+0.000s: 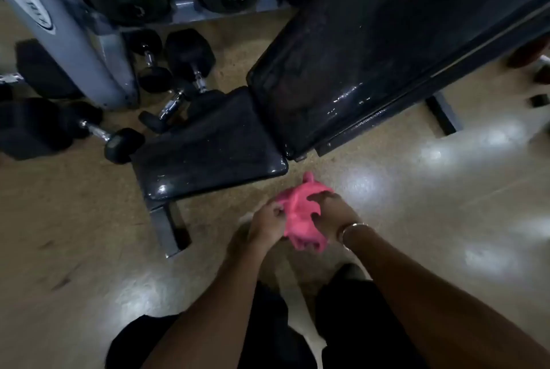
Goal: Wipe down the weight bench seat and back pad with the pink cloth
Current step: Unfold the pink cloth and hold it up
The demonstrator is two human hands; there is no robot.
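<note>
- Two hands were seen gripping the pink cloth [300, 217]: its left edge was pinched by the left hand [265, 224], and its bunched top was covered by the curled fingers of the right hand [333, 214].
- The cloth was held in the air above the floor [89, 234], touching neither pad, just off the near right corner of the seat [208, 142].
- The seat was found ahead and to the left of the hands; the back pad [372, 41] was found ahead and to the right, its long axis running away toward the upper right.
- The left hand was judged nearer the seat, the right hand nearer the back pad's near end.
- No wiping contact had yet been made; a forward reach was judged necessary first.
</note>
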